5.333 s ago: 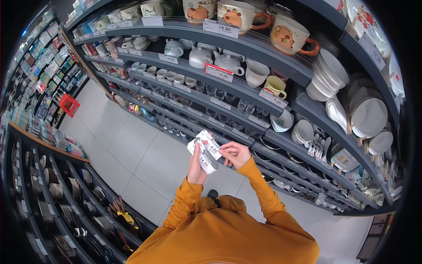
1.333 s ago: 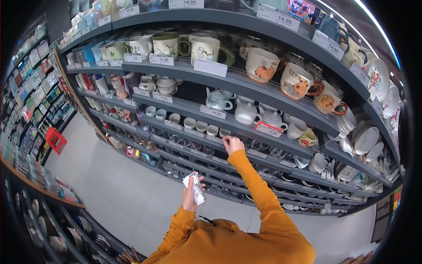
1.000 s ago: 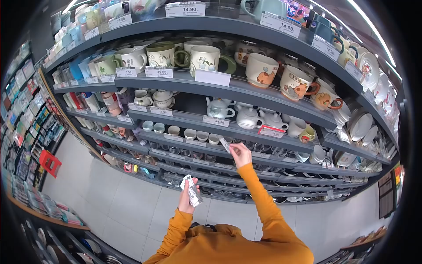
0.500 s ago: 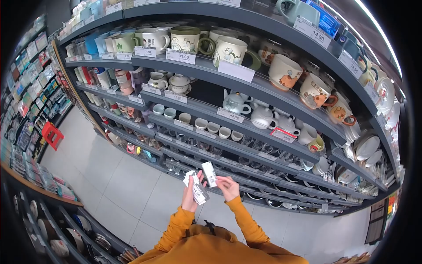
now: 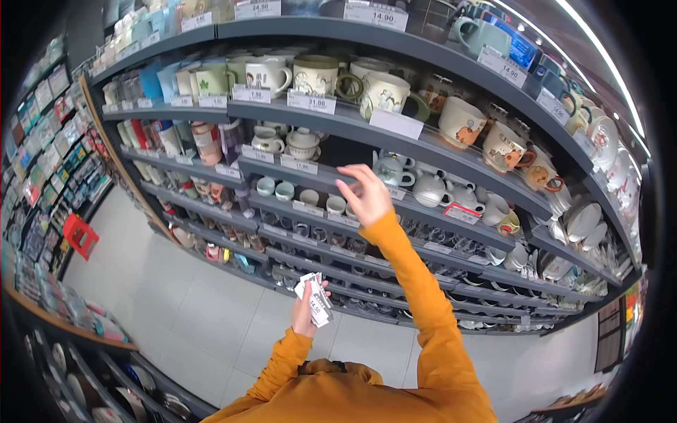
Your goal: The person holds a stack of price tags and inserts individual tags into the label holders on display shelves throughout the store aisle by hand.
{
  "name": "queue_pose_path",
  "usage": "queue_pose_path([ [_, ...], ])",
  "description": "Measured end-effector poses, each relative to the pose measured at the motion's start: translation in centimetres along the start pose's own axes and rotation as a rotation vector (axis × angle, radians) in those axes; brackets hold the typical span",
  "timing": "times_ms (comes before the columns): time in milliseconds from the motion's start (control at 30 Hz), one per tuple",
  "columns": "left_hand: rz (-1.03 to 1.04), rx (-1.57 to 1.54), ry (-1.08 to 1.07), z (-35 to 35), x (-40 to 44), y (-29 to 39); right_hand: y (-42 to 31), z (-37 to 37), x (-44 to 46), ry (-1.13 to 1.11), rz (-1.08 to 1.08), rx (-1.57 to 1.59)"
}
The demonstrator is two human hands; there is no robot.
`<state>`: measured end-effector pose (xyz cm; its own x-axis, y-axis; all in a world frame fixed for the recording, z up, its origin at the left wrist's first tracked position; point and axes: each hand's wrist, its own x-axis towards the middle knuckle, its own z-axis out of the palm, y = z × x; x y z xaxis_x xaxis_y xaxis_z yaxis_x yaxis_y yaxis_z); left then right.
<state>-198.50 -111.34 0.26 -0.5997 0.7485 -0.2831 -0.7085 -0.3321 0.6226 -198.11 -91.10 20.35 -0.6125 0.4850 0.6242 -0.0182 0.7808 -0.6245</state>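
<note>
A small stack of white price tags [image 5: 315,300] is gripped in my left hand [image 5: 304,315], held low over the floor. My right hand [image 5: 367,195] is raised before the teapot shelf, thumb and fingers apart, with nothing visible between them. Just right of it is a pale blue teapot [image 5: 392,169], partly covered by the hand. To its left stand a cream lidded pot [image 5: 303,144] and a tag reading 17.90 [image 5: 298,164]. Small cups [image 5: 308,198] line the shelf below. Above, a blank white tag [image 5: 395,124] hangs under the patterned mugs.
Dark curved shelves [image 5: 486,176] of mugs, teapots and bowls fill the front and right. A red stool [image 5: 80,237] stands on the grey tiled floor [image 5: 204,303] at the left. Another rack [image 5: 106,337] borders the lower left. Plates [image 5: 584,214] stand at the right.
My right hand has risen from beside my left hand to the teapot shelf, and the tag it held no longer shows in it. My left hand still holds its tags.
</note>
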Motion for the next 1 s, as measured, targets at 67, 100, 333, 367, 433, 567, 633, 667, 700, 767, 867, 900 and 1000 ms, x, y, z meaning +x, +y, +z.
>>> queue_pose_path([
  [67, -0.009, 0.06, -0.041, -0.4, 0.3, 2.2, 2.8, 4.0, 3.3, -0.002, -0.014, -0.245],
  [100, -0.003, 0.056, -0.061, -0.6, 0.4, 3.3, 4.2, 5.9, 4.7, 0.014, -0.032, -0.377],
  [333, -0.061, 0.076, -0.094, -5.8, 2.2, 9.6, 4.6, 9.4, 6.8, -0.1, 0.182, -0.346],
  [367, -0.063, 0.069, -0.097, -6.5, 2.4, 10.3, 4.3, 9.2, 6.6, -0.062, 0.222, -0.275],
  [433, -0.072, 0.055, -0.107, -7.0, 2.8, 11.7, 2.8, 8.3, 5.6, 0.092, 0.197, -0.207],
  [567, 0.053, -0.051, -0.133, -4.0, 3.0, 14.0, 2.2, 10.2, -2.6, 0.088, 0.334, 0.199],
  [633, -0.002, -0.025, -0.183, -5.9, 4.8, 13.4, 2.6, 13.5, -8.9, -0.107, 0.488, 0.433],
  [667, -0.038, -0.015, -0.221, -7.2, 5.7, 12.9, 1.7, 14.5, -11.3, -0.202, 0.575, 0.439],
  [700, -0.07, -0.004, -0.258, -7.7, 6.2, 12.8, 1.1, 15.2, -12.9, -0.298, 0.659, 0.447],
  [767, -0.048, -0.035, -0.256, -6.6, 6.1, 12.6, 0.4, 15.3, -14.3, -0.381, 0.785, 0.552],
  [867, -0.065, -0.035, -0.219, -6.4, 5.5, 12.6, -0.7, 13.1, -12.6, -0.406, 0.675, 0.496],
  [900, -0.071, -0.046, -0.211, -6.2, 5.3, 12.7, -1.1, 12.1, -11.4, -0.424, 0.62, 0.44],
  [1000, -0.069, -0.085, -0.171, -6.4, 4.9, 12.6, -3.2, 8.5, -5.6, -0.18, 0.299, 0.139],
])
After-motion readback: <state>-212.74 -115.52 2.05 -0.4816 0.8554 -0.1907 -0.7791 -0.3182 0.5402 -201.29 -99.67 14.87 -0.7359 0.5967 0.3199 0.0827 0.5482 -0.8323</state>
